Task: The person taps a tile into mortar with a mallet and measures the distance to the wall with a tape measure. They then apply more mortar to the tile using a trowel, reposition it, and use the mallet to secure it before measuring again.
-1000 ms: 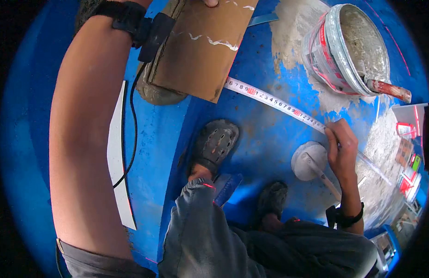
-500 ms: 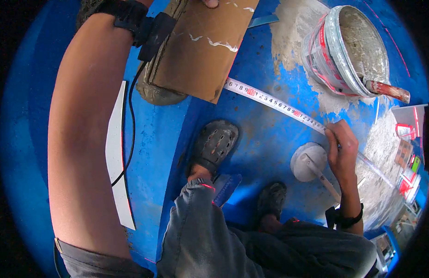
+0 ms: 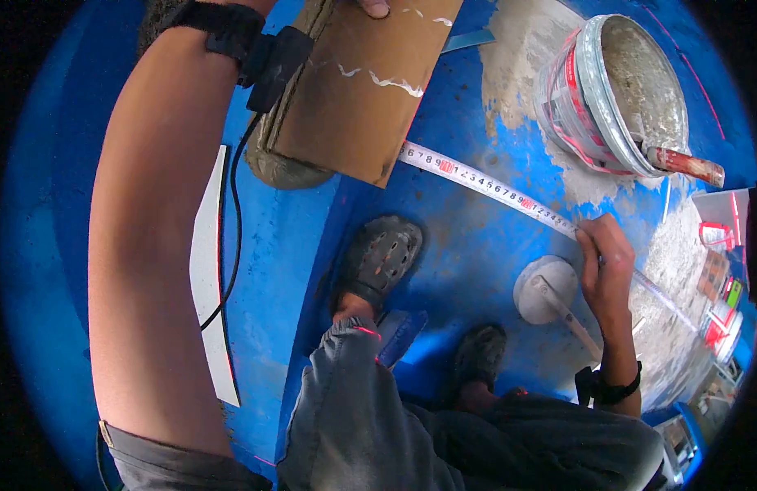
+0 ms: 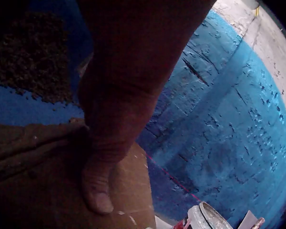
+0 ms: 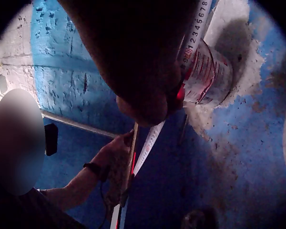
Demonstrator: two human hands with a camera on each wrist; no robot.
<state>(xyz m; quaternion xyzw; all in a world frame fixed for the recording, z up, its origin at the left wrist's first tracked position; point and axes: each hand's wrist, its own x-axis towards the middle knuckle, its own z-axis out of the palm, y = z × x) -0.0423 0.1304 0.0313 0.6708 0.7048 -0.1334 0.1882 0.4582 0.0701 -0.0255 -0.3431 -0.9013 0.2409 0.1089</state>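
At the top of the head view my left hand (image 3: pixel 373 6) is mostly out of frame, its thumb on a brown rectangular tile (image 3: pixel 354 114) with white streaks. In the left wrist view the thumb lies on the tile's face, while the other fingers are hidden behind the hand. The right wrist view shows the left hand gripping the tile's top edge. Rough grey mortar (image 3: pixel 288 173) bulges behind one side of the tile. My right hand (image 3: pixel 605 255) pinches a white tape measure (image 3: pixel 489 184), which runs from the tile's edge past the hand toward the lower right.
A bucket (image 3: pixel 587 98) of grey mix stands at the upper right, a red-handled tool (image 3: pixel 685 164) across its rim. Near the right hand lies a round pale disc (image 3: pixel 543 288) with a stick. A white strip (image 3: pixel 206 270) and a black cable (image 3: pixel 238 204) are by the left arm.
The head view has shifted very slightly. Both hands keep their places on the tile and the tape measure.
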